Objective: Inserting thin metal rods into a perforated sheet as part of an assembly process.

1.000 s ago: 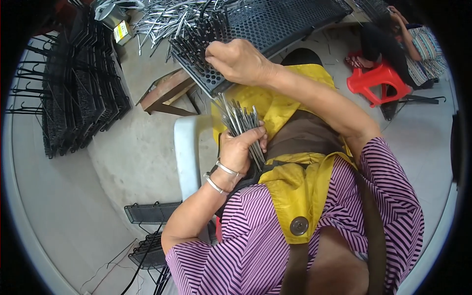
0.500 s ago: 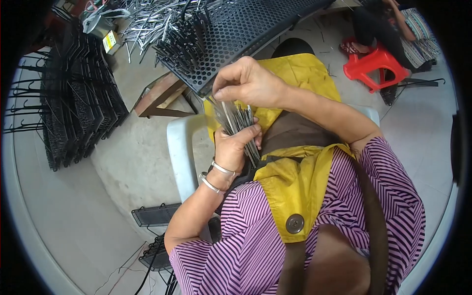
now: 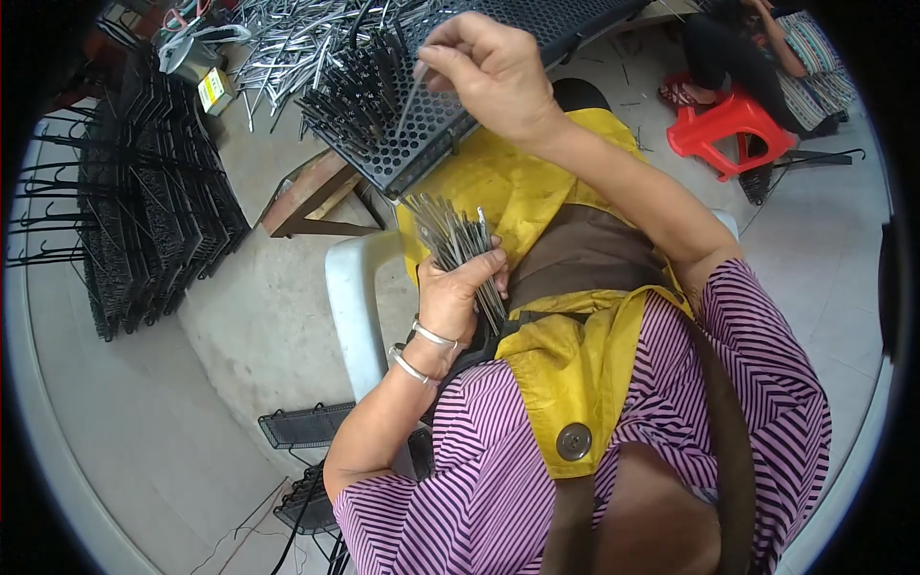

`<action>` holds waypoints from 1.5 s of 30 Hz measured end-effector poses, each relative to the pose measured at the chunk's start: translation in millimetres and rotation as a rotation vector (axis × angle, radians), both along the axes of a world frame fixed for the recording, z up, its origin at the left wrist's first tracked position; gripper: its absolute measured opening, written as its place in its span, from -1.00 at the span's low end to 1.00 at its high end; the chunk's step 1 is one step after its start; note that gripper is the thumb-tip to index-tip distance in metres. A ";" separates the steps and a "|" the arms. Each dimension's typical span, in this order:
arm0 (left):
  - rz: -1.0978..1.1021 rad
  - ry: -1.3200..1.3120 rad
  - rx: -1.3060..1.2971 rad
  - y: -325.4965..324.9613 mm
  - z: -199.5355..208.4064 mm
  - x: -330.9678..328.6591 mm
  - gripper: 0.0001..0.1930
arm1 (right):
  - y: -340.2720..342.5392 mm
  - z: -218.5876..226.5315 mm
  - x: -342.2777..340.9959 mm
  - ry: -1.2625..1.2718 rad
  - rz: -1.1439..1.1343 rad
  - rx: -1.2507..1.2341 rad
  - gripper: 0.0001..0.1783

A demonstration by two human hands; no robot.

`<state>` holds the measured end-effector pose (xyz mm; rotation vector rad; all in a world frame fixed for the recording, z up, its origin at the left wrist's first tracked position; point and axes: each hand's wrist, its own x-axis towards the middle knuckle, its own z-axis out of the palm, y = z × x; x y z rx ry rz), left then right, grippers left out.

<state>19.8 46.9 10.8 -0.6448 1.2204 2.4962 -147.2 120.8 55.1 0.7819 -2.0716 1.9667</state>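
A bundle of thin metal rods [image 3: 462,240] is gripped in my left hand [image 3: 458,287], low over my lap, with the rods' ends fanning upward. My right hand [image 3: 503,81] is raised over the black perforated tray [image 3: 498,38], thumb and fingers pinched on one slim metal rod [image 3: 412,101]. That rod hangs down toward the tray's holes. Dark rods [image 3: 355,91] stand close together in the holes just left of it. Exactly where the held rod's lower end meets the tray is hard to make out.
Loose silvery rods [image 3: 292,43] lie heaped behind the tray, near a small yellow-and-white box [image 3: 215,91] and a grey cup [image 3: 190,59]. Black racks with hooks [image 3: 153,192] stack at the left. A red stool [image 3: 730,134] stands at right beside another person [image 3: 805,57].
My right hand has moved up and away from the bundle, carrying a single rod over the tray. My left hand has stayed nearly in place with the bundle.
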 end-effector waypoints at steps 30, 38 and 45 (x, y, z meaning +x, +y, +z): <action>-0.046 0.075 0.055 -0.9 1.9 1.1 -0.82 | 13.6 -13.3 39.2 -0.561 0.773 0.282 -0.80; -0.075 0.126 0.057 0.0 0.5 -0.5 -0.81 | 24.3 -8.4 31.6 -0.470 0.660 0.202 -0.85; -0.041 0.056 0.048 -2.4 -1.9 -0.7 -0.80 | 22.9 2.4 18.5 -0.356 0.299 0.110 -0.85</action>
